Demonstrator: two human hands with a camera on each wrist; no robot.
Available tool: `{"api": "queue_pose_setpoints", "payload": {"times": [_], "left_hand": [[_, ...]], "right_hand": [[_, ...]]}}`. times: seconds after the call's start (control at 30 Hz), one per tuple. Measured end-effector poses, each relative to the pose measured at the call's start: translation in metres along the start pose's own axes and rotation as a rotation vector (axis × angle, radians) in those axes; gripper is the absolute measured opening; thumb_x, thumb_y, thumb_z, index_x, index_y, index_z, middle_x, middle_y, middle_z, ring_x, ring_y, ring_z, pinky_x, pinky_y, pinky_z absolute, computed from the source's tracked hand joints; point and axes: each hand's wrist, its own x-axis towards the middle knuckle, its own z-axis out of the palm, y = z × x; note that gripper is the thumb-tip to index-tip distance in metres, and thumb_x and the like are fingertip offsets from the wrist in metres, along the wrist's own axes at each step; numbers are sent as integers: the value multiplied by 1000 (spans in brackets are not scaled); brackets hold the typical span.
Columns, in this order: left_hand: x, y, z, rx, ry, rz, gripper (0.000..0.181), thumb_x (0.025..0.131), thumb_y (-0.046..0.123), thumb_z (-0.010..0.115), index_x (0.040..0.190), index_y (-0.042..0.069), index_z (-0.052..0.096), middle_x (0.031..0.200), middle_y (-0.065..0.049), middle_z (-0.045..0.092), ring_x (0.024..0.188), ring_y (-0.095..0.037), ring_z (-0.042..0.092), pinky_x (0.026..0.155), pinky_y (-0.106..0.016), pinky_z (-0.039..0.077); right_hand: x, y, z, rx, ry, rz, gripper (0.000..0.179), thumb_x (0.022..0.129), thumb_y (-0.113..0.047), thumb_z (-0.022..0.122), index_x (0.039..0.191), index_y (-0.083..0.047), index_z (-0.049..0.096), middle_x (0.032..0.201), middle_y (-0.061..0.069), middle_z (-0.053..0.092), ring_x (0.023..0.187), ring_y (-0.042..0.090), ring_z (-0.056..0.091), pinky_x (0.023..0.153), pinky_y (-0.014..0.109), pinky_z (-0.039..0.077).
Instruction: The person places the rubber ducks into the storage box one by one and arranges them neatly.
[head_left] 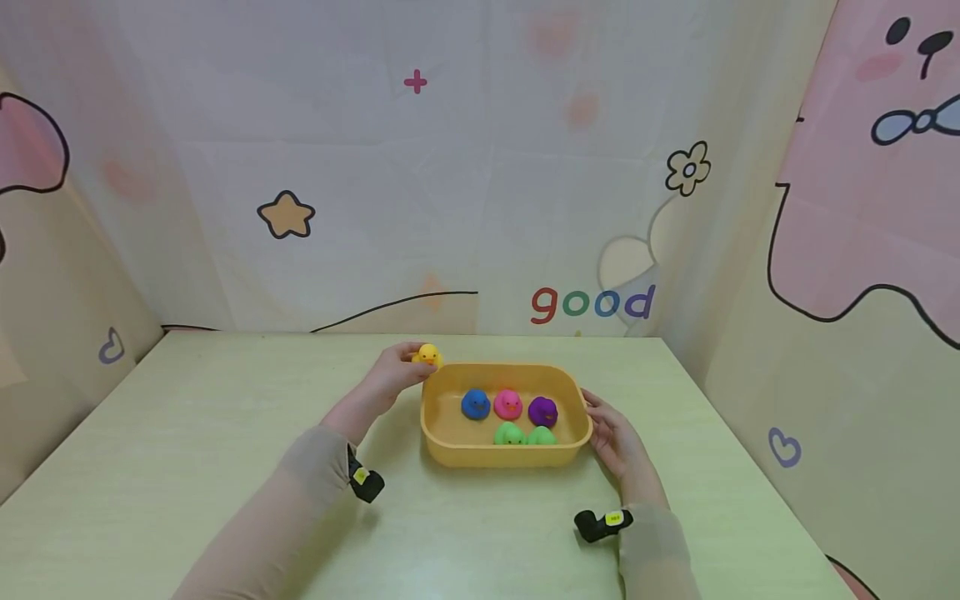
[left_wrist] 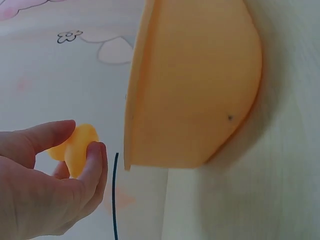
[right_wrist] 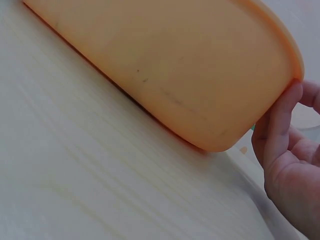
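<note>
My left hand (head_left: 390, 377) pinches a yellow toy duck (head_left: 427, 356) between thumb and fingers, just above the far left corner of a yellow-orange plastic basin (head_left: 487, 456). In the left wrist view the duck (left_wrist: 80, 147) is apart from the basin's rim. Inside the basin sit a blue duck (head_left: 476, 404), a pink duck (head_left: 508, 404), a purple duck (head_left: 543, 412) and two green ducks, one (head_left: 510, 434) left of the other (head_left: 542, 437); the near wall partly hides the green ones. My right hand (head_left: 617, 433) rests its fingers against the basin's right end, near the rim.
The basin stands on a pale table (head_left: 225, 433). Printed cloth walls (head_left: 360, 150) rise behind and on both sides of it. Each wrist wears a black camera, the left one (head_left: 366, 483) and the right one (head_left: 602, 525).
</note>
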Motion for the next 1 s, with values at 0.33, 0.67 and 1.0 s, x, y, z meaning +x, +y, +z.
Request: {"api": "queue_pose_setpoints", "payload": {"times": [0.33,0.67,1.0], "left_hand": [[-9,-3,23,-16,-100,-36,51,91,-2,58,139,-10,41,130,-25,52,109,-26,60,101,-34,50],[-15,-8,44,50,-155,-68,47,88,-5,62,132,-11,46,116,-18,54,97,-21,60,98,-36,52],[-17,-13,57,288,-240,-85,43,83,-1,70,124,-6,57,122,-18,58,86,-18,59,81,-28,55]], "right_hand": [[0,1,-1,4,5,1,44,101,-3,39,145,-5,34,111,-4,65,92,4,66,79,14,54],[0,0,-1,7,22,11,40,101,-3,40,141,-8,37,110,-5,65,93,4,65,79,15,54],[-2,1,-2,18,-11,-12,31,101,-2,40,130,-11,47,112,-3,65,95,5,65,79,14,54]]}}
